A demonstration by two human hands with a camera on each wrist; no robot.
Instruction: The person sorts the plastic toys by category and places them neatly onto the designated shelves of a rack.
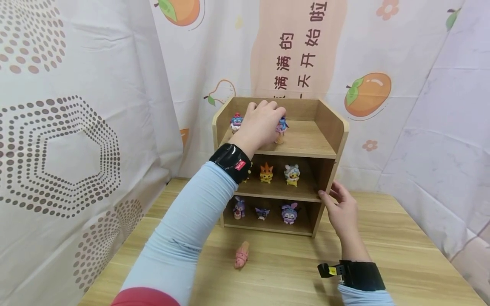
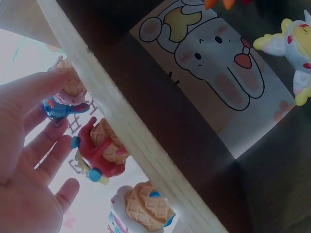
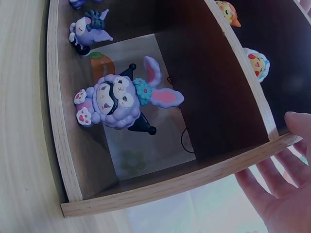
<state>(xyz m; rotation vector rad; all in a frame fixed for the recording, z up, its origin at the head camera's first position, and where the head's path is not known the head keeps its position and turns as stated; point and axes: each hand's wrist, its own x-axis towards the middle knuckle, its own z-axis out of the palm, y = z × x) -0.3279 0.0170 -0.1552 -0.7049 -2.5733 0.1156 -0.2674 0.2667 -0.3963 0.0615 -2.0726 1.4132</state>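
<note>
My left hand (image 1: 261, 125) reaches over the top board of a small wooden shelf (image 1: 298, 151). Between thumb and fingers it pinches a blue-and-pink ice cream cone figurine (image 2: 67, 92), upright at the top board. Beside that hand, a red cone figurine (image 2: 104, 148) and a white-and-blue one (image 2: 141, 208) stand on the same board; in the head view the hand hides the red one. My right hand (image 1: 342, 210) grips the shelf's right side panel (image 3: 194, 182), thumb at the front edge and fingers along the outer face.
A pink cone figurine (image 1: 241, 256) lies on the wooden table (image 1: 283, 263) before the shelf. Yellow and orange figurines (image 1: 266, 172) occupy the middle level, purple ones (image 1: 289, 213) the bottom. A patterned curtain (image 1: 229, 51) hangs behind.
</note>
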